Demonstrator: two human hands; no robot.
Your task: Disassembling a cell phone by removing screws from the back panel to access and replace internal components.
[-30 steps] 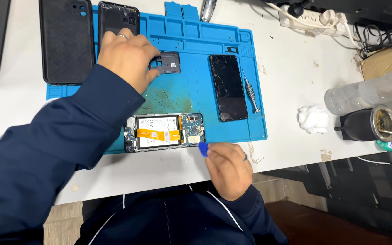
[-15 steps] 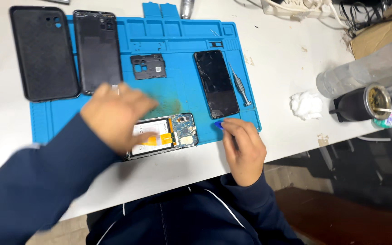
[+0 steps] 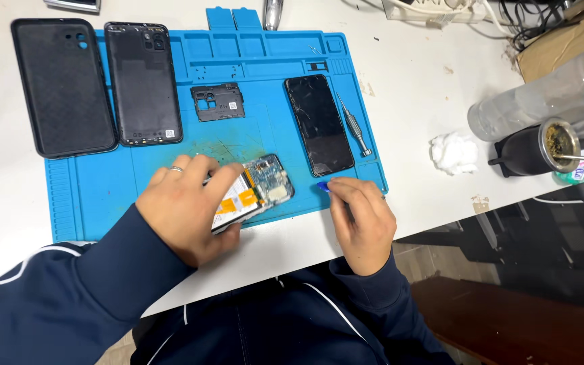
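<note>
Left hand (image 3: pixel 184 206) grasps the opened phone (image 3: pixel 255 192) by its near end, fingers curled over the edge, the body tilted up off the blue mat (image 3: pixel 89 196) at the mat's front edge. Circuit board and orange flex are exposed, facing up. Right hand (image 3: pixel 359 216) pinches a small blue pick (image 3: pixel 322 186) between thumb and forefinger, tip just beside the phone's right end, not touching.

Risks, as judged:
- Pick driven in too deep or at an angle could nick the flex or board.
- Phone held at one end only; prying force could twist it loose, dropping it past the desk (image 3: pixel 414 101) edge.
- Screen panel (image 3: pixel 319 125) and screwdriver (image 3: pixel 354 127) lie just beyond the right hand; a slip could knock them.
</note>
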